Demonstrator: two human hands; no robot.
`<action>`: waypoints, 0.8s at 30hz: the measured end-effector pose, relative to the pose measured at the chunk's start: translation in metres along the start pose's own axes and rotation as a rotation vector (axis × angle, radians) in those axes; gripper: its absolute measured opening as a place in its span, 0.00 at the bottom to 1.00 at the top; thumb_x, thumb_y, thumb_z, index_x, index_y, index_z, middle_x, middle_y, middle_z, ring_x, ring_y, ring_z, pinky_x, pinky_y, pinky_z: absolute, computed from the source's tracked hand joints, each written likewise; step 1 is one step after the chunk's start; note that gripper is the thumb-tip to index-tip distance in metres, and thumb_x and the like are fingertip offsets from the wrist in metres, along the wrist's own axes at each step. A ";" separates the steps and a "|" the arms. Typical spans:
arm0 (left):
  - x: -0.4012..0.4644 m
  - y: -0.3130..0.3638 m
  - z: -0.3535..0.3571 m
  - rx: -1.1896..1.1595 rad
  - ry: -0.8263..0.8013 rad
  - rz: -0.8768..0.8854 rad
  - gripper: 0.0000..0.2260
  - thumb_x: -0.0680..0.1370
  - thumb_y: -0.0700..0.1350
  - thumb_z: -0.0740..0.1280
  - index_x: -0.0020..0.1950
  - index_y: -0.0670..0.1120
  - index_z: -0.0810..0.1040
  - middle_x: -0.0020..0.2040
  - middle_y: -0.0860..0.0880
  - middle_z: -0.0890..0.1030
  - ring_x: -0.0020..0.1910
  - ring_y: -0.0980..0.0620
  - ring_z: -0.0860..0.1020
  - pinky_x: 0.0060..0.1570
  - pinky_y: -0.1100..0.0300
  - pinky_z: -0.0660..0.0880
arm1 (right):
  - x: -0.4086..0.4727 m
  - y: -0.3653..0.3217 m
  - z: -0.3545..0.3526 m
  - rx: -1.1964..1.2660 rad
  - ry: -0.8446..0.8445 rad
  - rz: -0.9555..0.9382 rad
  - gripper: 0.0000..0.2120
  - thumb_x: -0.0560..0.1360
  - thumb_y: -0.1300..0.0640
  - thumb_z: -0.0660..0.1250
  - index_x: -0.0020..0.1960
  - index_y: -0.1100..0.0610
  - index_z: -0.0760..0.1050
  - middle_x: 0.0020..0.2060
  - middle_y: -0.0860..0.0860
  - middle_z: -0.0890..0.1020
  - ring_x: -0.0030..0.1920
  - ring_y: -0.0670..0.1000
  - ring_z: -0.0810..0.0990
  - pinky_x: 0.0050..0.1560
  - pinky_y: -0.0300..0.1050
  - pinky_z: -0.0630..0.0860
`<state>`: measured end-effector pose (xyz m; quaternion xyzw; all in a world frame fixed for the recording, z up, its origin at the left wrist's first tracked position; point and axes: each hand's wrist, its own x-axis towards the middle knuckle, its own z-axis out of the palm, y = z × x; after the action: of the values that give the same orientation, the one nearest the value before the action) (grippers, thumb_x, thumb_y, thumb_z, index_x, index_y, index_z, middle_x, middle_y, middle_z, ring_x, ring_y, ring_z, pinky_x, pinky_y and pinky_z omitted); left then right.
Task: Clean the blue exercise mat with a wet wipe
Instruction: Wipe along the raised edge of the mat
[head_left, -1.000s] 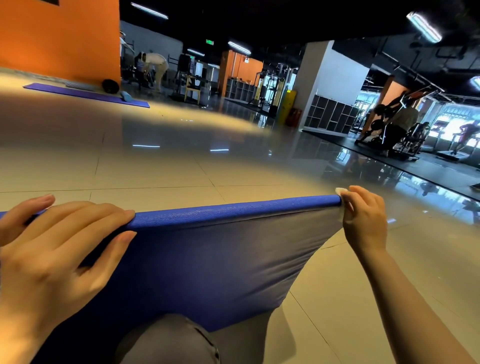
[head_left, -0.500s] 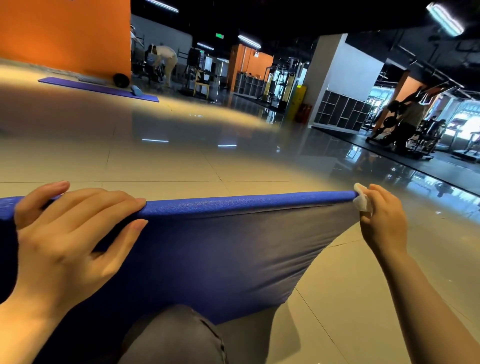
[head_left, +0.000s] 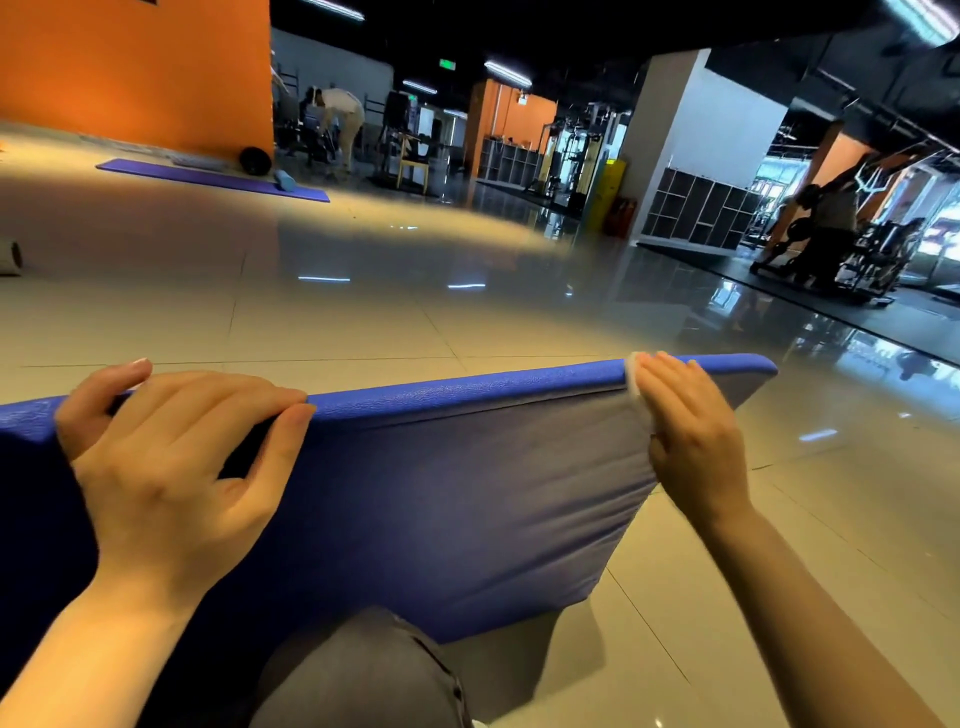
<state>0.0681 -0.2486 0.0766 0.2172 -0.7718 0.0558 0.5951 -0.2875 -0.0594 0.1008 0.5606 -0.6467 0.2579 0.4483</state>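
Left hand (head_left: 171, 467): fingers curled over the top edge of the blue exercise mat (head_left: 441, 499), thumb on the near side, gripping it so the mat stands raised on edge across the lower half of the view. Right hand (head_left: 691, 431): fingers bent over the same top edge near the mat's right end, pressing a small white wet wipe (head_left: 635, 387) against the edge; only a sliver of the wipe shows at the fingertips and beside the palm. Mat: textured blue rim along the top, a smoother, greyer-blue face toward the camera, its right corner (head_left: 763, 366) free just beyond the right hand, its lower edge dropping to the floor. Knee (head_left: 374, 675): in dark grey cloth, low in the centre, in front of the mat's bottom edge and hiding part of it. Floor (head_left: 363, 322): glossy pale tiles with reflected ceiling lights, stretching away behind the mat. Far left: a purple mat (head_left: 208, 179) lying flat by an orange wall (head_left: 135, 67), with a black roller (head_left: 254, 160) and a small pale blue block (head_left: 284, 180) at its end. Middle distance: a person bending over (head_left: 340, 117), a wooden stool (head_left: 413, 161), a white pillar (head_left: 675, 130) with cubby shelves (head_left: 696, 208) at its foot. Far right: gym machines (head_left: 841, 244) on dark flooring, with a person among them, detail too dim to tell.
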 end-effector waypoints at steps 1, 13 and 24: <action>0.001 0.000 -0.001 0.007 -0.002 0.009 0.12 0.81 0.47 0.65 0.46 0.43 0.85 0.45 0.46 0.85 0.47 0.41 0.82 0.50 0.32 0.73 | 0.000 0.020 -0.001 -0.074 -0.011 0.016 0.22 0.72 0.72 0.54 0.61 0.68 0.78 0.60 0.62 0.80 0.63 0.60 0.74 0.69 0.55 0.67; 0.002 0.007 -0.003 0.059 -0.012 -0.007 0.13 0.81 0.50 0.65 0.47 0.44 0.85 0.46 0.46 0.85 0.47 0.41 0.81 0.50 0.32 0.73 | 0.012 0.074 -0.005 0.102 -0.208 0.609 0.13 0.77 0.61 0.56 0.58 0.63 0.75 0.50 0.53 0.76 0.52 0.56 0.72 0.48 0.49 0.67; -0.001 -0.004 0.002 0.022 -0.069 -0.001 0.13 0.81 0.50 0.65 0.49 0.44 0.85 0.47 0.47 0.84 0.48 0.42 0.81 0.51 0.33 0.73 | 0.004 0.088 -0.001 0.132 -0.191 0.680 0.15 0.83 0.58 0.58 0.67 0.59 0.75 0.65 0.55 0.77 0.66 0.56 0.73 0.65 0.49 0.67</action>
<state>0.0679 -0.2522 0.0744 0.2259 -0.7912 0.0561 0.5656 -0.3709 -0.0397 0.1199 0.3628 -0.8172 0.3798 0.2372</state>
